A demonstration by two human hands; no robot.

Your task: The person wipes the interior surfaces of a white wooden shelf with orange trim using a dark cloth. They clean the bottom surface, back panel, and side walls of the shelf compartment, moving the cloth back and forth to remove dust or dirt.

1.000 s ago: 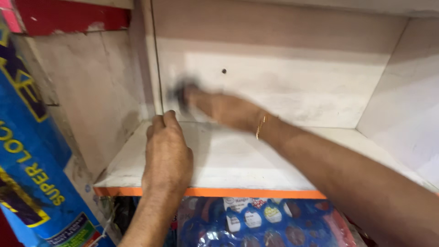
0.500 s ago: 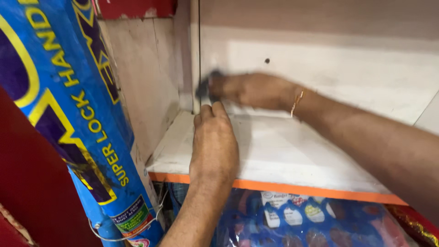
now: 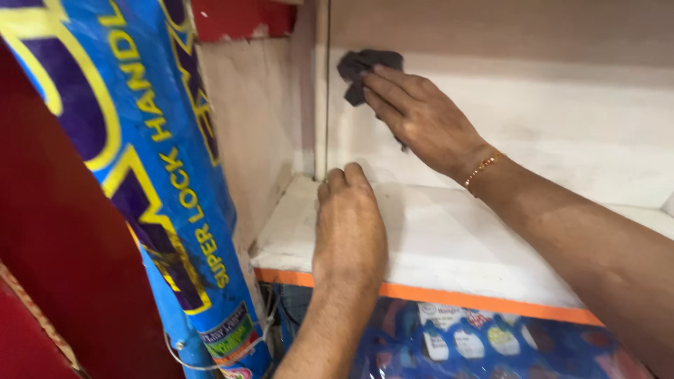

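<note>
My right hand [image 3: 421,116] presses a dark grey cloth [image 3: 361,70] flat against the white back wall [image 3: 562,119] of a shelf compartment, high up near its left corner. A thin beaded bracelet [image 3: 483,167] circles that wrist. My left hand [image 3: 349,223] lies palm down on the white shelf board [image 3: 449,245], fingers pointing toward the back left corner, holding nothing.
The shelf board has an orange front edge [image 3: 449,298]. A tall blue and yellow plastic package [image 3: 165,175] stands upright at the left, beside a red surface [image 3: 49,260]. Blue printed packets [image 3: 484,344] fill the space below the shelf. The compartment's left side wall [image 3: 260,133] is close.
My right hand with the cloth has risen from the shelf's back corner up the back wall. The view has swung left, bringing more of the blue package in.
</note>
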